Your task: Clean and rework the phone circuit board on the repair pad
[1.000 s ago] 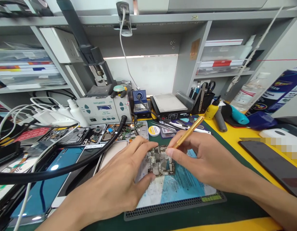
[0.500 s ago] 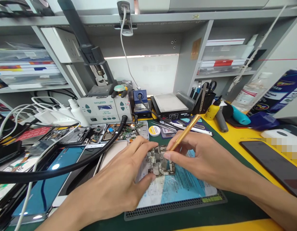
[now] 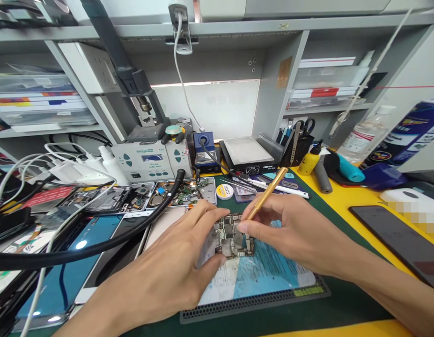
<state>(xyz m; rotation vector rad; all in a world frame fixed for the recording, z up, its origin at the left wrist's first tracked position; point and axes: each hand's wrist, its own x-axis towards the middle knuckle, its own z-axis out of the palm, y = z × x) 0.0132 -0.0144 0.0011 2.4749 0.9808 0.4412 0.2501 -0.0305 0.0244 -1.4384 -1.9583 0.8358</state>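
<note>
Eyes on the circuit board, lying flat on a blue-and-white sheet right in front of the person. The left hand arches over its left side, index fingertip at the far edge, thumb at the near one, holding it between them. In comes the right hand, thumb and fingers pinched close around a gold pen-like tool slanted down over the board's far right part. The tip is lost behind the fingers — whether it touches, I cannot tell.

The step looks like fine, close work on the board's surface; the next move, I'd judge, calls for a firm left hold and a light, small stroke from the right.

Now the lettering! The grey station behind seems to read "LEAD FREE" under its display; its maker's mark is too soft to trust. The black heating plate carries small white print, unreadable here. There's a red-marked label on the clear bottle, yellow and white script across the blue can — none of it sharp enough to call.
</note>
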